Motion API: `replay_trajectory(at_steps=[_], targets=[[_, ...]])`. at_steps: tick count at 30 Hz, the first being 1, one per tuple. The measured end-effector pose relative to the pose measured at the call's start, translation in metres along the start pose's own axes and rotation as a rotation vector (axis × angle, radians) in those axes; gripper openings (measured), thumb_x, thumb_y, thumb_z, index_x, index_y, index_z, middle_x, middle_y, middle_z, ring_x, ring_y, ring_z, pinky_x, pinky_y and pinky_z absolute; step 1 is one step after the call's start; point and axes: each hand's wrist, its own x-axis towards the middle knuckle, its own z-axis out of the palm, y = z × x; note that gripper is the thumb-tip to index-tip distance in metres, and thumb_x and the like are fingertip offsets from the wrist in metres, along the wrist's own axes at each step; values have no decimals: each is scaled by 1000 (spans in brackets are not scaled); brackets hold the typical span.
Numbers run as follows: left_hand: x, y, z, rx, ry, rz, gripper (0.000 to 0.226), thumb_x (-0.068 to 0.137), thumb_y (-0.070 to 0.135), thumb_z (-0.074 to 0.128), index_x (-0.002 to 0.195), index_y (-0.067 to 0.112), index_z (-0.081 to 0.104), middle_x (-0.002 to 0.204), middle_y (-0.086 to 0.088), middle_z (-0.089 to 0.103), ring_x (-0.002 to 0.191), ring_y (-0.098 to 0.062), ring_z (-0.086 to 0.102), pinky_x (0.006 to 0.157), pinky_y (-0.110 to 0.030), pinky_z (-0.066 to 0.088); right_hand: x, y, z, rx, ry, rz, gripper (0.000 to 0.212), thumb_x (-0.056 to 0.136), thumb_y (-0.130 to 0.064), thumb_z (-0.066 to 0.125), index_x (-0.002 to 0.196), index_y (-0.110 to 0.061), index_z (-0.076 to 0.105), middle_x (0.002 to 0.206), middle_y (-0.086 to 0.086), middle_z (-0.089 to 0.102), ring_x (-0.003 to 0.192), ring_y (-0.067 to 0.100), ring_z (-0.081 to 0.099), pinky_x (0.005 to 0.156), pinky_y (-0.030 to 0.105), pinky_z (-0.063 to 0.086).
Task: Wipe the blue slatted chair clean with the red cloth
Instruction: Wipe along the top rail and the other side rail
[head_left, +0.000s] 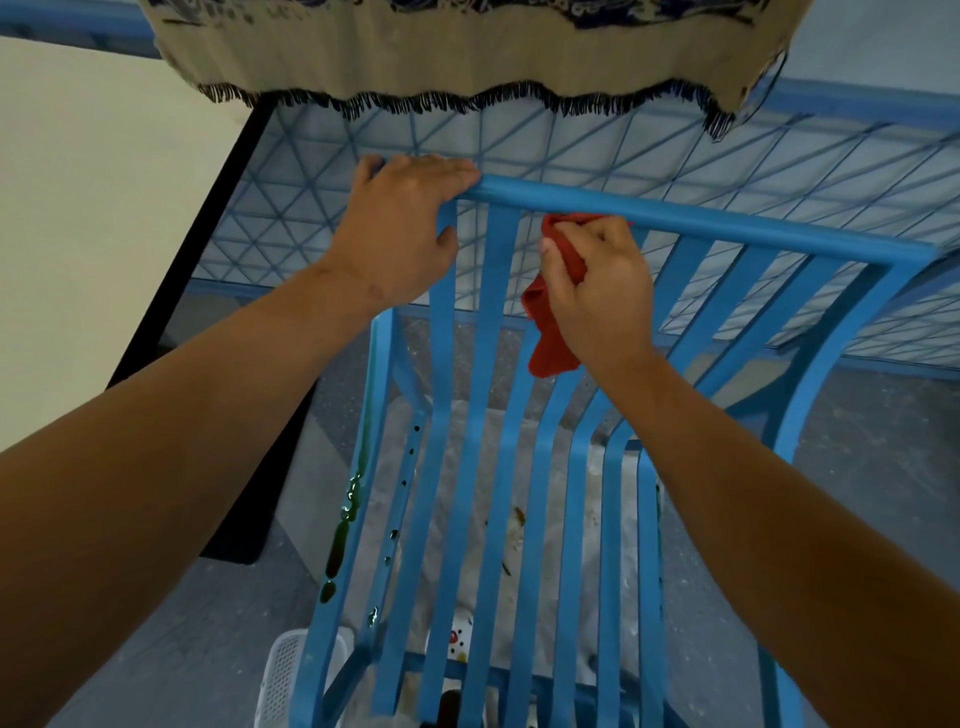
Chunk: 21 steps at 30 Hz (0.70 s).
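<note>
The blue slatted chair (488, 467) fills the middle of the view, its long curved slats running from the top rail down toward me. My left hand (400, 228) grips the left end of the top rail. My right hand (597, 291) is closed on the bunched red cloth (550, 332), pressing it against an upper slat just under the top rail; part of the cloth hangs below my fist. Dark green liquid (340, 535) runs in drops along the chair's left side rail.
A blue wire-grid frame (675, 156) stands right behind the chair, with a fringed cream cloth (441, 52) hanging over it. A white perforated basket (291, 670) sits at the lower left. A stained white sheet (519, 519) lies under the slats. A black-edged panel (171, 312) leans at left.
</note>
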Motion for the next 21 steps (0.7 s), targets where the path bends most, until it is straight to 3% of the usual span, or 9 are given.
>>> replay_trajectory(at_steps=[2,5,8,14,21], targets=[[-1,-2,2,-5,4,-3,55,85,14,66,140,17,59,145,0,59,128,-26,56,113,-55,31,3,-3,0,162,59,179,22,98,-31,65,95,-14,78,83,-1,68,73,8,61,68,23,50],[-1,-2,3,2,15,-6,56,85,14,67,141,17,58,145,0,58,129,-25,55,114,-54,30,8,-13,6,348,118,425,33,96,-33,69,70,-12,72,57,-4,65,51,0,56,52,25,49],[-1,-3,2,0,3,-3,57,86,14,66,142,17,57,147,0,57,132,-25,54,114,-54,30,2,-13,16,391,83,565,44,95,-37,70,63,-7,68,55,5,65,46,4,52,46,31,47],[-1,-4,3,-7,7,-4,57,85,14,66,142,17,57,146,0,57,132,-24,54,114,-56,31,-16,3,23,366,-112,692,53,91,-45,73,65,2,68,59,15,66,47,12,54,45,37,48],[-1,-3,2,-4,7,-4,58,85,14,66,142,17,57,146,0,57,133,-24,54,114,-56,31,19,-8,7,416,-22,590,49,91,-35,74,55,-4,63,48,1,53,42,7,45,43,25,38]])
